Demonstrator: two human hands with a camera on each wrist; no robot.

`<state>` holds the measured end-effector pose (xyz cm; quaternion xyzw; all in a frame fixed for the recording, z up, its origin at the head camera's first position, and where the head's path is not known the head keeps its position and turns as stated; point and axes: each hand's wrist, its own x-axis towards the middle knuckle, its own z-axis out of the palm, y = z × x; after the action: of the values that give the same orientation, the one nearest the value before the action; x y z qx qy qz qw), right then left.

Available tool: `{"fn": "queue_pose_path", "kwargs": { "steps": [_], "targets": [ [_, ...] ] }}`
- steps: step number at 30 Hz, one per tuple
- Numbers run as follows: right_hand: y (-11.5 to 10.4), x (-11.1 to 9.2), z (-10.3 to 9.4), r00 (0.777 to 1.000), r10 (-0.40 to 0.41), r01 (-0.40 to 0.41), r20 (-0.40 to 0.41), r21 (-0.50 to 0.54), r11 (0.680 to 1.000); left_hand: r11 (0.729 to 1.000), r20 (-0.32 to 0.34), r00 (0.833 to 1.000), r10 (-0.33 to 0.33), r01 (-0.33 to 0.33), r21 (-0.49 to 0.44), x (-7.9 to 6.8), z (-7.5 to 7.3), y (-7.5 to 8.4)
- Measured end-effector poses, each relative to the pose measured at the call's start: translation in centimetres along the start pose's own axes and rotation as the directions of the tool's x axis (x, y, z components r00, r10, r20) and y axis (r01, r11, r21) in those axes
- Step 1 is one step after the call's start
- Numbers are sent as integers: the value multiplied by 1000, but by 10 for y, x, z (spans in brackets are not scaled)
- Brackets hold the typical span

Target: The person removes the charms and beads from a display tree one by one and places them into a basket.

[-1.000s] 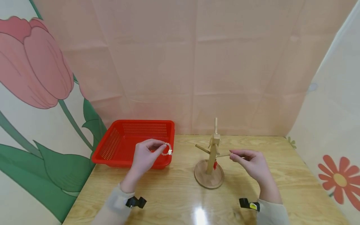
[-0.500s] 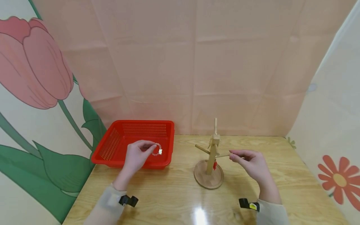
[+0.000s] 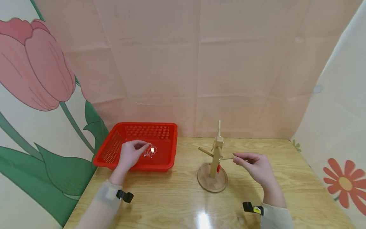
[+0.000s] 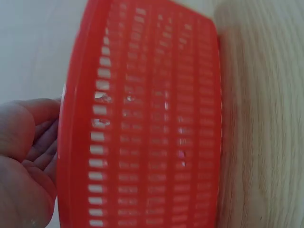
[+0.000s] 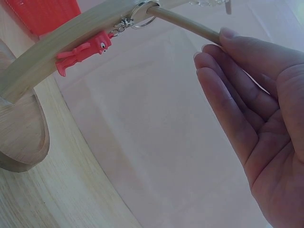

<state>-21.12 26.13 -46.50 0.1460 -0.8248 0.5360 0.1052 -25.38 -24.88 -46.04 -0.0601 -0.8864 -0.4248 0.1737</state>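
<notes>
My left hand (image 3: pixel 131 155) is over the red plastic basket (image 3: pixel 134 166), its thumb and fingertips pinching a clear beaded bracelet (image 3: pixel 156 150) with a shiny pale charm. In the left wrist view the basket wall (image 4: pixel 156 190) hides the fingertips. My right hand (image 3: pixel 255 165) pinches the end of a thin wooden peg (image 3: pixel 227 158) on the wooden stand (image 3: pixel 213 167). From that peg hangs a keychain, its metal ring (image 5: pixel 142 14) around the peg's base and its red figure (image 5: pixel 85 52) against the post.
The stand has a round base (image 3: pixel 212 187) and other pegs, one (image 3: pixel 205 151) pointing left and one (image 3: pixel 219 127) upward. Clear beads (image 5: pixel 209 2) show near the stand's top in the right wrist view. A pink cloth (image 3: pixel 228 79) hangs behind the wooden table (image 3: pixel 177 197).
My left hand has moved left with the bracelet, from the basket's right side to over its middle, and a little lower. My right hand stays at the peg.
</notes>
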Motion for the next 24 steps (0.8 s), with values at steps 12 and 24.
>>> {"fn": "queue_pose_path", "kwargs": {
  "steps": [12, 24],
  "targets": [
    [-1, 0, 1, 1000, 12, -12, 2, -3, 1000, 968, 140, 958, -250, 249, 22, 22, -22, -27],
    [0, -2, 0, 1000, 19, -19, 1, 16, 1000, 955, 221, 937, -270, 230, 189, 37, -27, -39]
  ]
}}
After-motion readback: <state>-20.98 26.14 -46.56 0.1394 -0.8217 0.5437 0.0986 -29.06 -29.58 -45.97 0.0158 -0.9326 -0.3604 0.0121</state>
